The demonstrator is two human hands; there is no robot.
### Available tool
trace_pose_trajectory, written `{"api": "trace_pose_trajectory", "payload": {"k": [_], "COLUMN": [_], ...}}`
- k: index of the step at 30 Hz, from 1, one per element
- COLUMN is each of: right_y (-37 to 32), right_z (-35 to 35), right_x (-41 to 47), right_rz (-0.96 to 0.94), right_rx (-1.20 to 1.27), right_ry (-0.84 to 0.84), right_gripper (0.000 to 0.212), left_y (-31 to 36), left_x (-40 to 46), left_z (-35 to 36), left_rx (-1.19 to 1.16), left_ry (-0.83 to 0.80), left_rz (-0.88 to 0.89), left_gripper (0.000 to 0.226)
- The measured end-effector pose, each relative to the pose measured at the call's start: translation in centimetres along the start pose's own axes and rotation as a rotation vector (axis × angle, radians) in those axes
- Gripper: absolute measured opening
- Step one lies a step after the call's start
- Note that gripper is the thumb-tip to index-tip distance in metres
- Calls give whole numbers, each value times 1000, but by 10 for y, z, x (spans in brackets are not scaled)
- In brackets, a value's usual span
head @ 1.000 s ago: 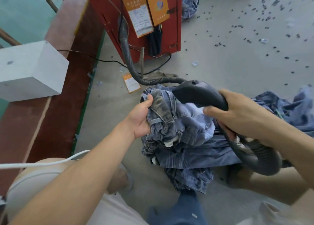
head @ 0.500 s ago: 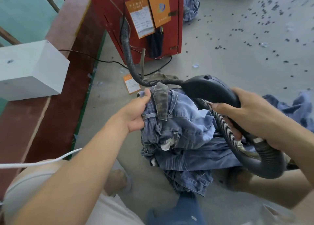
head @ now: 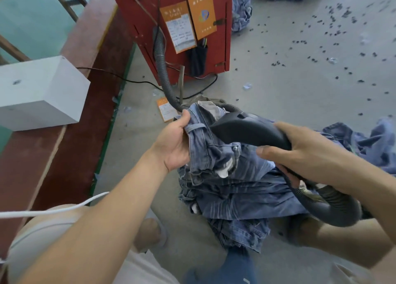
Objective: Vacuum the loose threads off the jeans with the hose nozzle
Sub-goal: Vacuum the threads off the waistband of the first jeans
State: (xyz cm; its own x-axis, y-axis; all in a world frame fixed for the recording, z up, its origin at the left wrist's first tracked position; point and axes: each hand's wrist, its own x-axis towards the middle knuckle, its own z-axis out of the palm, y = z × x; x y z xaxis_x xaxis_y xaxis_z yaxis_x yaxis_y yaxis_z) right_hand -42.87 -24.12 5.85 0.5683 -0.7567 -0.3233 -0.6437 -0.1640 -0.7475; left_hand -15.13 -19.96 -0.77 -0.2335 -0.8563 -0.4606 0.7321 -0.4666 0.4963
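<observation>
Fingers of left hand around jeans, right hand around nozzle.

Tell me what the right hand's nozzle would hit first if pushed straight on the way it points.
The right hand aims the nozzle up-left; its tip already seems to rest on the jeans at the waistband, with the left hand just beyond. Depth is uncertain.
</observation>
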Motion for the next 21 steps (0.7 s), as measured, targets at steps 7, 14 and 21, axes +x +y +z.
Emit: {"api": "trace_pose_trajectory", "payload": {"k": [7,14,21], "right_y": [5,-4,5], "right_z": [-5,14,-4], "right_x": [5,21,0], "right_rz": [84,98,58], "right_rx": [-44,-128,28], "right_ry": [266,124,133], "right_gripper": [24,19,16], "left_y": [3,-5,-6], "left_x": [2,0,-4], "left_z": [-1,-1,-5], "left_rx": [-23,14,26], "left_ry": [-30,-58,-88], "left_rz": [12,-15,-16], "left_gripper": [74,70,69]}}
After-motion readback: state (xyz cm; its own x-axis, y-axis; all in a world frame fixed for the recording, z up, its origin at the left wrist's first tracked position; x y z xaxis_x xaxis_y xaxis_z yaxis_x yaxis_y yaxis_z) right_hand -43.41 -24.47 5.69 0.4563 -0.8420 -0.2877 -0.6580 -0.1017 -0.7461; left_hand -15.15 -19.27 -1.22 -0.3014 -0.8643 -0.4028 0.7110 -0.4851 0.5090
